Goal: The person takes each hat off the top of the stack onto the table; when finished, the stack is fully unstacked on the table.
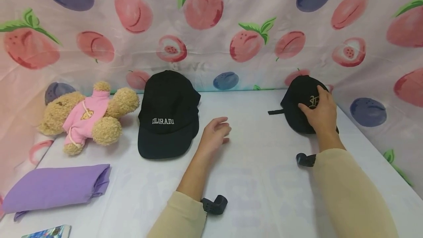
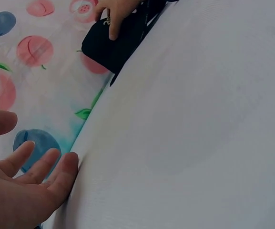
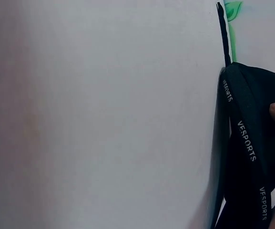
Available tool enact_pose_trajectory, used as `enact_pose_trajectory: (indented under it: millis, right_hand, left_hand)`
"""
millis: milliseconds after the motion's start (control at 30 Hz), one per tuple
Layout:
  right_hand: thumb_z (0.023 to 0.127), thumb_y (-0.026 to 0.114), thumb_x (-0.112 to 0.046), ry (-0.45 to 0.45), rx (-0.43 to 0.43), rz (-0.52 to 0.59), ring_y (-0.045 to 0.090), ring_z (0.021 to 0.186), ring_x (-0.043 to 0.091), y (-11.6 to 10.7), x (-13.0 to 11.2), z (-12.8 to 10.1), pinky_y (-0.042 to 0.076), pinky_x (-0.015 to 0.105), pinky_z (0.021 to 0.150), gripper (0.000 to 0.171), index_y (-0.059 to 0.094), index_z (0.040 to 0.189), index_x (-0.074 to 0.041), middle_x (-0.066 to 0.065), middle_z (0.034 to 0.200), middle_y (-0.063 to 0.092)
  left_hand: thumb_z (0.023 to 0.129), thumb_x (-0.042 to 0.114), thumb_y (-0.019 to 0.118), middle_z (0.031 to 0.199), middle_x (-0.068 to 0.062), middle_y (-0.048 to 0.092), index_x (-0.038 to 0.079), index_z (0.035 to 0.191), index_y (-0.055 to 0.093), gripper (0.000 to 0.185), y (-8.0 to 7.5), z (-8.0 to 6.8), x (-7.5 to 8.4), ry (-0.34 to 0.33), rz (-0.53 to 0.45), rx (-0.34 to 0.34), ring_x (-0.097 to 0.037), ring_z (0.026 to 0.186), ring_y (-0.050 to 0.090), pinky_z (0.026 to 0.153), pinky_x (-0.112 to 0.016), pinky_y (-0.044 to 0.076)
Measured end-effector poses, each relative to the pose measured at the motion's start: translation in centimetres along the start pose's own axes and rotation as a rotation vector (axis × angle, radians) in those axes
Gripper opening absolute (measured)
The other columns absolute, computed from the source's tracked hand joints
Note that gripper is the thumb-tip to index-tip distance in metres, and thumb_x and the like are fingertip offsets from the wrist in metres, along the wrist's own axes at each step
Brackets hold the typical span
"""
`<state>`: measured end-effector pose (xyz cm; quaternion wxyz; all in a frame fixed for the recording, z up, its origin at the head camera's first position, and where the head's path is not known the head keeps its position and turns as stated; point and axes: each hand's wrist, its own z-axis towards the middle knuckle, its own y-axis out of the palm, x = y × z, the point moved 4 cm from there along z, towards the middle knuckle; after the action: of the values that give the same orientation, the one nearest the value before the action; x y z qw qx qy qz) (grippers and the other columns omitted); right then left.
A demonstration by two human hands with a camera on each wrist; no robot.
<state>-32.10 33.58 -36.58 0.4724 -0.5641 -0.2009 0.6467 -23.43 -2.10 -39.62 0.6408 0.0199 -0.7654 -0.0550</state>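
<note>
At the back right of the table, my right hand (image 1: 322, 115) grips a black baseball cap (image 1: 295, 96) with gold embroidery on its front, thumb and fingers spread across the crown. A thin black strap sticks out to the cap's left. In the right wrist view the cap's inner sweatband (image 3: 247, 140), lettered VESPORTS, faces the camera. My left hand (image 1: 214, 133) is above the middle of the table, fingers loosely bent and holding nothing. To its left lies another black cap (image 1: 168, 102), with COLORADO in white letters and its brim toward me.
A teddy bear (image 1: 87, 115) in a pink outfit lies at the back left. In front of it is a folded purple cloth (image 1: 57, 186). A colourful flat item (image 1: 49, 232) shows at the near left edge. A fruit-print curtain (image 1: 205, 43) hangs behind the white table (image 1: 257, 186).
</note>
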Motion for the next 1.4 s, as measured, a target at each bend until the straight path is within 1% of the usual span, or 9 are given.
enact_pose_trajectory:
  millis: [167,333,600,833,933,1067,1200,1400]
  right_hand:
    - [0.096,0.072,-0.029,0.009,0.001,0.011,0.023,0.152,0.051,0.3,-0.3,0.3,0.022,0.064,0.123,0.091,0.016,0.167,-0.014,0.030,0.164,0.023]
    - [0.097,0.071,-0.031,0.023,-0.005,0.004,0.024,0.151,0.051,0.3,-0.1,0.4,0.024,0.064,0.123,0.091,0.015,0.167,-0.015,0.031,0.163,0.023]
    - [0.096,0.072,-0.029,0.003,0.010,0.012,0.027,0.148,0.051,0.7,0.2,0.1,0.026,0.062,0.122,0.090,0.018,0.166,-0.013,0.033,0.158,0.027]
    - [0.096,0.071,-0.029,0.016,-0.005,0.004,0.026,0.150,0.050,1.1,0.4,0.3,0.024,0.062,0.123,0.091,0.016,0.166,-0.013,0.032,0.160,0.025]
    - [0.097,0.070,-0.030,0.032,-0.015,0.004,0.024,0.152,0.050,1.0,0.7,0.5,0.023,0.062,0.124,0.091,0.015,0.167,-0.013,0.032,0.162,0.022]
    - [0.098,0.070,-0.030,0.030,-0.008,0.004,0.024,0.152,0.050,0.7,1.2,0.7,0.022,0.062,0.124,0.090,0.015,0.167,-0.012,0.033,0.162,0.022]
    - [0.098,0.070,-0.030,0.015,0.004,-0.008,0.025,0.151,0.050,0.4,1.5,1.1,0.023,0.061,0.124,0.089,0.016,0.166,-0.011,0.033,0.161,0.023]
    - [0.100,0.065,-0.031,0.006,-0.001,-0.016,0.023,0.153,0.050,-0.3,1.9,1.7,0.020,0.061,0.125,0.086,0.015,0.166,-0.010,0.032,0.164,0.019]
  left_hand:
    - [0.098,0.014,0.058,0.145,-0.018,0.059,0.006,0.146,0.056,0.048,-0.8,-0.1,0.5,-0.015,-0.022,0.020,-0.035,0.127,0.061,0.103,-0.043,0.055]
    - [0.098,0.015,0.057,0.145,-0.018,0.060,0.007,0.146,0.056,0.048,-1.2,0.0,0.6,-0.018,-0.025,0.029,-0.035,0.127,0.060,0.103,-0.044,0.055]
    - [0.099,0.017,0.057,0.145,-0.018,0.059,0.007,0.146,0.056,0.048,-1.8,-0.1,0.3,-0.036,-0.028,0.045,-0.035,0.128,0.059,0.103,-0.045,0.054]
    - [0.098,0.017,0.057,0.145,-0.019,0.059,0.007,0.146,0.056,0.048,-2.2,-0.2,0.3,-0.031,-0.049,0.050,-0.036,0.129,0.058,0.104,-0.047,0.053]
    - [0.098,0.018,0.057,0.145,-0.017,0.060,0.010,0.144,0.058,0.046,-2.1,-0.2,0.6,-0.027,-0.051,0.047,-0.034,0.128,0.059,0.105,-0.047,0.053]
    - [0.099,0.021,0.058,0.146,-0.015,0.060,0.016,0.143,0.059,0.044,-2.0,-0.4,1.3,-0.027,-0.054,0.039,-0.031,0.129,0.059,0.105,-0.045,0.053]
    - [0.100,0.023,0.058,0.146,-0.014,0.060,0.016,0.143,0.059,0.044,-2.0,-0.6,1.8,-0.022,-0.060,0.042,-0.030,0.128,0.059,0.105,-0.044,0.053]
    - [0.100,0.023,0.059,0.146,-0.014,0.060,0.014,0.143,0.059,0.044,-2.4,-0.7,2.5,0.006,-0.117,0.037,-0.033,0.130,0.059,0.106,-0.046,0.053]
